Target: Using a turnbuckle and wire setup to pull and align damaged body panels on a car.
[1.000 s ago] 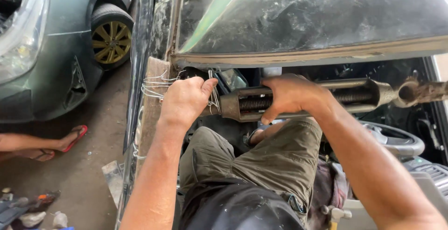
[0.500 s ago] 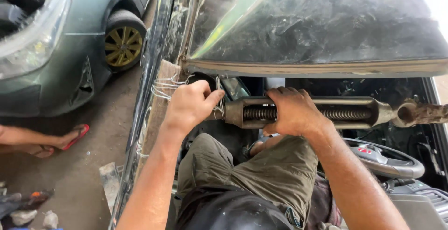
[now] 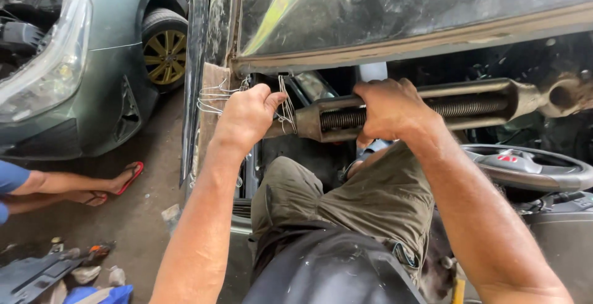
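Observation:
A long rusty steel turnbuckle [image 3: 469,103] with a threaded rod runs across a car's door opening, just under the roof edge. My right hand [image 3: 392,109] is wrapped around its middle. My left hand [image 3: 247,116] grips its left end, where thin wire [image 3: 213,100] is wound around it and the door pillar [image 3: 213,88]. My legs in olive trousers [image 3: 346,199] rest below, inside the car.
A steering wheel [image 3: 525,165] sits at the right. A grey car [image 3: 80,63] with a gold wheel stands at the left. Another person's legs in red sandals [image 3: 92,183] lie on the concrete floor. Scraps and a dark panel [image 3: 37,273] lie bottom left.
The view has shifted slightly. Both hands stay on the turnbuckle, the left one closing more around its wired end.

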